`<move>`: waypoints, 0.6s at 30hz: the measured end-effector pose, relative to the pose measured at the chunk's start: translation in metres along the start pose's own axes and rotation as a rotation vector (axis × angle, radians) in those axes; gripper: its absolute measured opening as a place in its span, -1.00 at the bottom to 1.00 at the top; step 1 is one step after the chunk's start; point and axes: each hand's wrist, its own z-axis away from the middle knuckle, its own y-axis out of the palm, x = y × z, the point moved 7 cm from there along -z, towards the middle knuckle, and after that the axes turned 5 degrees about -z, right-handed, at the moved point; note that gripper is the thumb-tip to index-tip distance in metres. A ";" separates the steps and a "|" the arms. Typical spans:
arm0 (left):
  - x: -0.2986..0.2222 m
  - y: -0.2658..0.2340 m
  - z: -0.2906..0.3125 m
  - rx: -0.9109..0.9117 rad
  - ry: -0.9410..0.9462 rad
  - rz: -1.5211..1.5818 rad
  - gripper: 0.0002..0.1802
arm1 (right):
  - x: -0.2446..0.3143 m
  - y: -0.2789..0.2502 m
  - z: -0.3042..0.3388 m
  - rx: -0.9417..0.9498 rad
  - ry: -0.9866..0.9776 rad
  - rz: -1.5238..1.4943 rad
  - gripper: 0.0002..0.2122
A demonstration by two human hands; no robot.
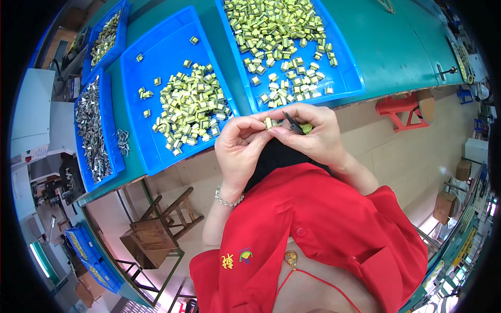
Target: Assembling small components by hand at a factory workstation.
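Note:
Close in front of my chest, at the table's front edge, both hands meet. My left hand (pixel 237 148) is closed, pinching a small yellow-wrapped transformer (pixel 269 123) between thumb and fingertips. My right hand (pixel 313 134) is closed around a dark, pointed hand tool (pixel 293 124); its kind is mostly hidden by my fingers. Something yellow-green (pixel 307 128) shows between those fingers. The right thumb tip touches or nearly touches the transformer. Beyond my hands stand two blue trays, the left one (pixel 148 161) and the right one (pixel 342 86), both with many similar yellow transformers.
At the left, a narrow blue tray (pixel 116 141) holds grey metal clips, with several loose clips (pixel 122 142) beside it on the green table (pixel 386 52). Another blue tray (pixel 125 21) stands behind. A wooden stool (pixel 154 235) is below left, a red stool (pixel 397 112) at right.

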 end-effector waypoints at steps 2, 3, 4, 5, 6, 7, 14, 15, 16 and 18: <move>0.001 -0.001 0.000 -0.010 -0.005 -0.033 -0.76 | -0.002 0.000 -0.001 0.019 0.025 0.003 -0.80; 0.001 -0.001 0.000 -0.011 -0.004 -0.032 -0.76 | -0.002 0.000 -0.001 0.013 0.012 -0.016 -0.81; 0.002 -0.001 0.001 -0.014 -0.002 -0.032 -0.75 | -0.002 0.000 -0.002 0.007 -0.001 -0.037 -0.81; 0.003 -0.002 0.001 -0.018 0.000 -0.033 -0.75 | -0.002 0.000 -0.002 0.008 -0.001 -0.036 -0.81; 0.003 -0.002 0.001 -0.019 0.001 -0.033 -0.75 | -0.002 0.000 -0.002 0.010 0.000 -0.039 -0.81; 0.002 -0.002 0.001 -0.005 0.032 -0.036 -0.77 | -0.003 0.000 -0.003 0.013 0.002 -0.041 -0.81; 0.000 -0.001 0.002 -0.020 0.113 0.001 -0.76 | -0.008 0.000 -0.005 0.024 0.038 -0.098 -0.81; -0.003 0.002 0.001 -0.022 0.115 0.002 -0.76 | -0.012 0.001 -0.004 0.039 0.079 -0.140 -0.80; -0.002 0.003 -0.001 -0.072 0.013 0.069 -0.73 | -0.016 0.001 -0.004 0.055 0.119 -0.183 -0.78; 0.001 0.001 -0.002 -0.125 -0.086 0.139 -0.70 | -0.011 -0.002 -0.006 0.033 0.078 -0.202 -0.77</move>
